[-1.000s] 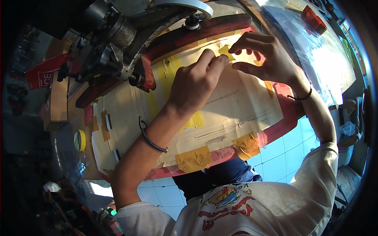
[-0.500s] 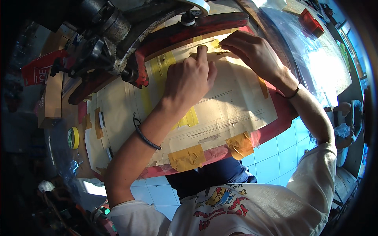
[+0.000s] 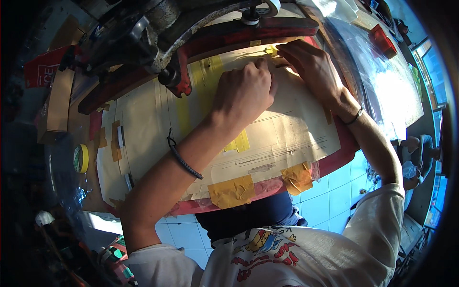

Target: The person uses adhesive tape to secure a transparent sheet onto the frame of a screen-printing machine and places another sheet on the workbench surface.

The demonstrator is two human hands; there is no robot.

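Note:
My left hand (image 3: 246, 91) rests over a cream paper sheet (image 3: 306, 110), its fingers curled under. Their tips are mostly hidden, so anything between them cannot be made out. To its right, my right hand (image 3: 313, 67) bends its fingers close together at the sheet's far edge, beside a small bright yellow piece of tape (image 3: 271, 50). Whether the fingertips grip that piece is unclear. Wide yellow tape (image 3: 208, 74) crosses the sheet left of my hands. Amber tape (image 3: 233, 191) fastens the near edge to a red board (image 3: 342, 155).
A dark red clamp-like bar (image 3: 239, 32) and a metal machine arm (image 3: 167, 48) stand over the far edge. A yellow tape roll (image 3: 84, 159) lies left, near a cardboard box (image 3: 56, 107). A red container (image 3: 382, 40) sits far right. A person (image 3: 420, 158) is beyond it.
My left index finger has folded down from a more stretched position. My right hand stays at the same spot by the yellow tape. The whole view has shifted slightly.

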